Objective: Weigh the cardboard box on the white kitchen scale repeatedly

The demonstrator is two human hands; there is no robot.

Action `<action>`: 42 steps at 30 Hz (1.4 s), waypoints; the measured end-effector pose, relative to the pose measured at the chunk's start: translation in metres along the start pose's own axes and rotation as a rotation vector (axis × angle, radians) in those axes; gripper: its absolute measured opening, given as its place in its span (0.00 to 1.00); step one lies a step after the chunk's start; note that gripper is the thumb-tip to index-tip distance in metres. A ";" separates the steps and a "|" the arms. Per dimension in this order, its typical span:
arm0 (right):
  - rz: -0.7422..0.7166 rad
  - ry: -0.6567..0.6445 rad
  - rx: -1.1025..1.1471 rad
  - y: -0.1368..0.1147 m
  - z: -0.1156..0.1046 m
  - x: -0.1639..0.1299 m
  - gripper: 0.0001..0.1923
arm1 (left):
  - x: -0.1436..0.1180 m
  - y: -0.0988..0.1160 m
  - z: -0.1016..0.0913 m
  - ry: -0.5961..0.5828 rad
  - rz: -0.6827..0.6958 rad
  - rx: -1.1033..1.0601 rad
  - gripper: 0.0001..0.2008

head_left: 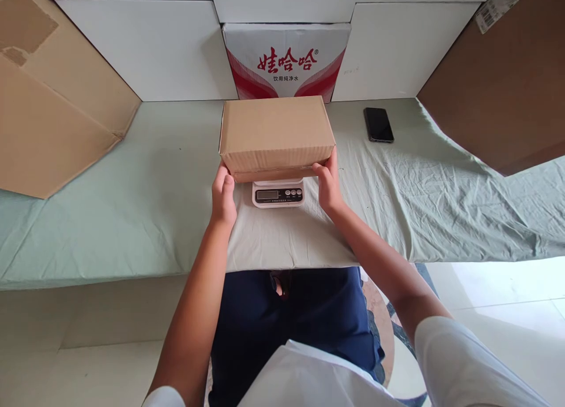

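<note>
A closed brown cardboard box (276, 133) rests on a small white digital scale (278, 195), whose display and buttons face me. My left hand (223, 198) grips the box's lower left corner, fingers tucked under its edge. My right hand (329, 183) holds the lower right corner the same way. The scale stands on a pale green cloth (132, 218) that covers the table.
A black phone (378, 124) lies on the cloth to the right. A white and red printed carton (286, 59) stands behind the box against white boxes (154, 48). Large cardboard sheets lean at the far left (53, 101) and far right (507, 83).
</note>
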State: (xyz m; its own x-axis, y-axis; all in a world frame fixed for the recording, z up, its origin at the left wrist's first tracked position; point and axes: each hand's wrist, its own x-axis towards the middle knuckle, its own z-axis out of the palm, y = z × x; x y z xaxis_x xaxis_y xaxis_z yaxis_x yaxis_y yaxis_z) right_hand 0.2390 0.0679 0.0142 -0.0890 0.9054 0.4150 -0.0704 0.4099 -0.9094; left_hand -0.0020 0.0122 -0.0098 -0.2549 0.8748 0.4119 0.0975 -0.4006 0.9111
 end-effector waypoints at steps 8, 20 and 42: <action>-0.005 0.006 0.049 -0.001 0.003 -0.002 0.37 | 0.002 0.003 0.000 -0.001 -0.011 -0.008 0.33; 0.014 0.057 0.029 0.007 -0.003 0.002 0.36 | 0.001 0.012 0.006 -0.009 0.066 -0.037 0.32; -0.036 0.165 -0.086 0.080 0.026 0.136 0.36 | 0.146 -0.082 0.022 0.093 -0.091 -0.122 0.39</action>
State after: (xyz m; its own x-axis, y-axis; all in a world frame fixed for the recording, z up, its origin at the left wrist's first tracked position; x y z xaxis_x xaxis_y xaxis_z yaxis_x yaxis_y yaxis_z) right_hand 0.1950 0.2211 -0.0018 0.0770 0.8930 0.4435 0.0150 0.4437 -0.8960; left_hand -0.0259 0.1788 -0.0245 -0.3457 0.8823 0.3195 -0.0463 -0.3561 0.9333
